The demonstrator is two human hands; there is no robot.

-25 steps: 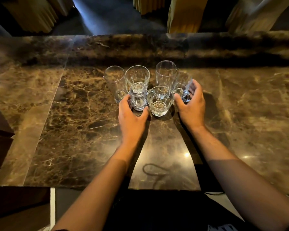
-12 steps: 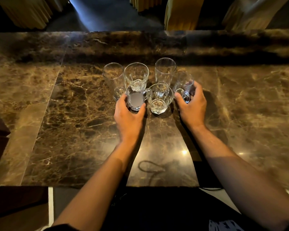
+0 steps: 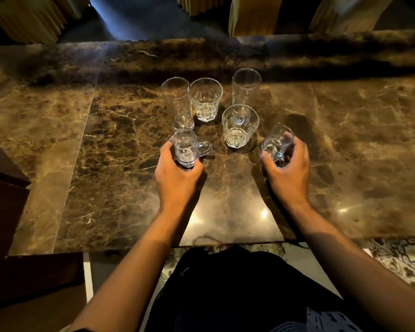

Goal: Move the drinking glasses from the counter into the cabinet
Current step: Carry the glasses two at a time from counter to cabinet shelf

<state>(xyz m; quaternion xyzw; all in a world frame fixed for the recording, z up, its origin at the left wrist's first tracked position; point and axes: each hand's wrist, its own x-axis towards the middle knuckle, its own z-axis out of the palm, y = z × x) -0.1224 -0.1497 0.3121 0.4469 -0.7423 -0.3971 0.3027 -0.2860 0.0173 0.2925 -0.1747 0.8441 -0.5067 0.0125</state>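
Six clear drinking glasses are on or just over the shiny brown marble counter (image 3: 110, 178), all near the middle of the frame. A small clear glass mug with a handle (image 3: 187, 149) is at the middle left, and the left hand (image 3: 177, 174) holds it with its fingers and thumb curled round the low part; the handle sticks out to the right. A second small clear glass mug (image 3: 276, 147) is at the middle right, tipped over toward the upper right, and the right hand (image 3: 288, 168) grips it with curled fingers. I cannot tell if either mug still touches the counter. Between the two hands, a little higher in the frame, stands a short clear ribbed tumbler (image 3: 239, 125), upright and apart from both hands. Just above the left mug stands a tall clear straight glass (image 3: 177, 103), very close to it. Right beside that one, to its right, is another short clear ribbed tumbler (image 3: 206, 99). Above the middle tumbler stands a second tall clear straight glass (image 3: 246, 88). Nothing lies between the hands and the near edge of the counter. Past the far edge, at the top of the frame, hang yellow pleated cloths (image 3: 252, 14). A dark wooden block (image 3: 5, 202) sits at the left edge. At the bottom is the person's dark clothing (image 3: 225, 291), and a patterned floor (image 3: 400, 262) shows at the lower right.
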